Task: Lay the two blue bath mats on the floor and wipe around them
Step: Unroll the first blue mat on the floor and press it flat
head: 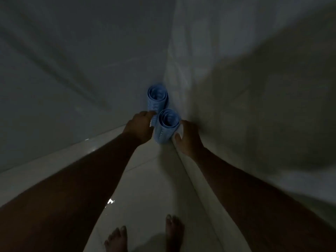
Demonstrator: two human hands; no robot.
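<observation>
The right hand [189, 137] reaches into the wall corner [169, 60] and cups the near roll [166, 128], thumb in front and fingers curled behind. The left hand [140, 126] lies against the roll's other side, and the dimness hides whether it grips. The glossy floor [154, 188] running out from the corner looks wet, perhaps slick. Both blue bath mats stand rolled upright in the corner, the near roll touching the far roll [157, 97]. Best to lift one at a time, gripped low, and unroll it away from the corner
</observation>
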